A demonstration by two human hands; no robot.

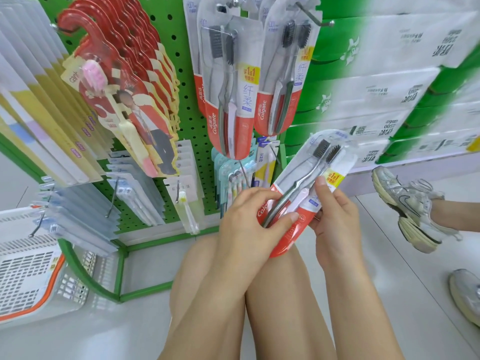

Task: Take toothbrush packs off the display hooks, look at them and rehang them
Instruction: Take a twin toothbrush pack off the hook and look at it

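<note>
Both hands hold one toothbrush pack [309,178] low in front of the green pegboard [187,105], off the hooks. The left hand [249,219] grips the pack's lower red end from the left, its fingers curled over the front and the thumb pressed across the clear blister near the brush handles. The right hand [335,216] pinches the pack's right edge, thumb on the front by the yellow sticker and the other fingers behind the card. The pack is tilted, its bristle end pointing up and to the right, and it carries two dark-bristled brushes side by side under clear plastic on a red and white card. Above it, more packs of the same kind hang on the board in two groups: a left group [228,87] and a right group [283,74], the right one hanging from a metal hook [311,16] whose tip pokes out past the cards. Further left, a row of red and cream packs [124,81] hangs fanned out, the front one holding a pink-headed brush. Flat pale packs [33,105] hang at the far left, and smaller packs [233,172] sit on the lower hooks just behind the left hand. White and green boxes [389,81] are stacked to the right of the board. A white basket [31,268] with an orange rim stands on the floor at lower left, and a grey sneaker [407,203] shows at the right.
</note>
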